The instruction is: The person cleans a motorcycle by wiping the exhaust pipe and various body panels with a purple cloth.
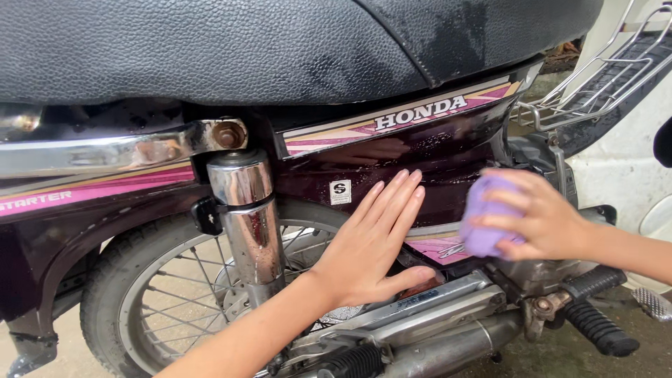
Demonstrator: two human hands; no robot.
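A dark maroon motorcycle side panel (448,150) with pink and cream stripes fills the middle of the view, wet and glossy. My left hand (374,241) lies flat on the panel, fingers together and pointing up to the right, holding nothing. To its right, my right hand (542,217) grips a purple sponge (483,220) and presses it against the lower right part of the panel. The sponge is blurred. The two hands are a short gap apart.
A black textured seat (231,42) spans the top. A chrome shock absorber (248,217) and the spoked rear wheel (168,294) stand at left. Below are the exhaust pipe (448,346) and rubber foot pegs (595,325). A wire rack (595,84) sits top right.
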